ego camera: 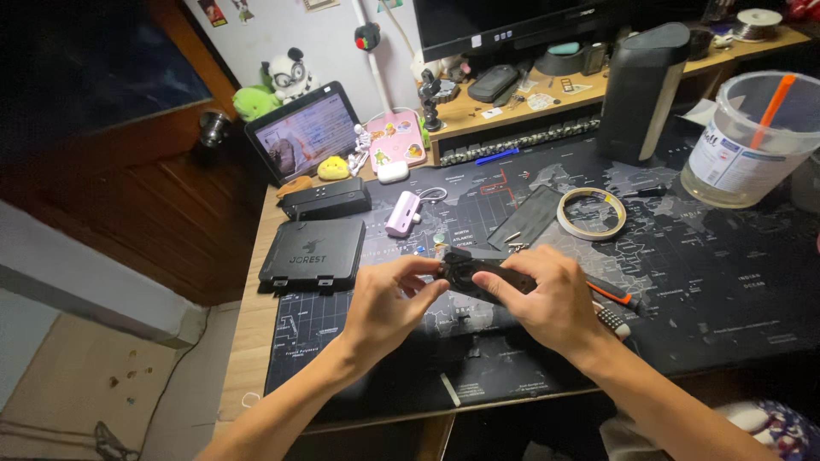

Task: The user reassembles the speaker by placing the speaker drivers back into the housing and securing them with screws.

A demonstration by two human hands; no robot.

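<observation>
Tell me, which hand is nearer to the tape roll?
Right. The right hand lies just below the tape roll; the left hand is farther, to the roll's lower left.

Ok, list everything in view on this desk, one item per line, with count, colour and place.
small device: one, black, held in both hands above the front of the mat
desk mat: one, dark with a pale map print, covering the desk
flat case: one, black, left edge of the mat
tablet: one, dark frame with lit screen, propped at back left
tape roll: one, pale, lying flat right of centre
plastic tub: one, clear with white label, an orange stick inside, far right
tall container: one, black, upright at the back
screwdriver: one, orange and black, beside the right hand
plush toys: two, one green, one black-and-white, back left
left hand: one, grip on the device's left end
right hand: one, grip on its right side
</observation>
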